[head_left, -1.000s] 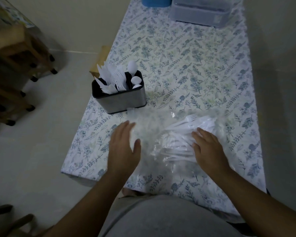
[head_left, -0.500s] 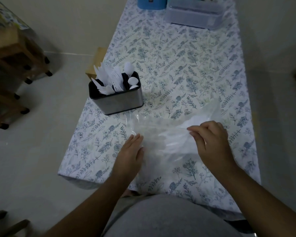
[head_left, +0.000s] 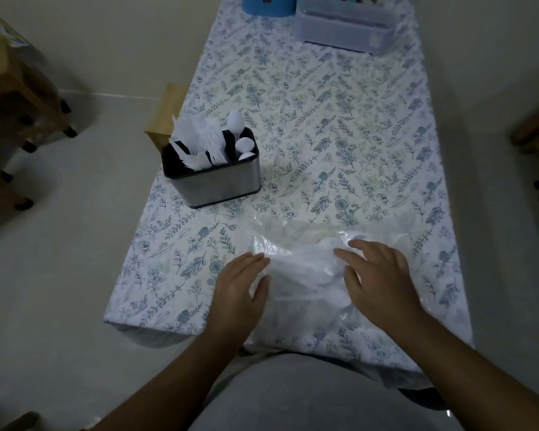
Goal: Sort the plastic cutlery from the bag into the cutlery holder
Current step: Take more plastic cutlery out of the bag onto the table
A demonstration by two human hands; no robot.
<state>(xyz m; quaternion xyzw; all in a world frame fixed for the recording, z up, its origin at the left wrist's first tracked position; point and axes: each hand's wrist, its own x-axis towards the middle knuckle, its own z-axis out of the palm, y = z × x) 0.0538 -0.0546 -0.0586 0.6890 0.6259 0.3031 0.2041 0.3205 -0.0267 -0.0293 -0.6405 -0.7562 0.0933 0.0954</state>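
The bag (head_left: 308, 269), clear and crumpled, lies flat on the table (head_left: 324, 135) at its near end, with a whitish mass inside too blurred to make out as single pieces. The left hand (head_left: 238, 290) rests on the bag's left edge, fingers straight and together, palm down, gripping nothing. The right hand (head_left: 380, 281) lies over the right part of the bag, fingers spread and slightly curled onto the plastic, open as well. The bag's middle shows between the two hands.

Beyond the left hand, well apart from the bag, the holder (head_left: 215, 178) stands upright near the table's left edge. White forks (head_left: 199, 144) fill its left part and spoons (head_left: 240, 135) stick up in the right compartment. At the far end sit a blue tub (head_left: 268, 4) and a clear box (head_left: 343, 26).
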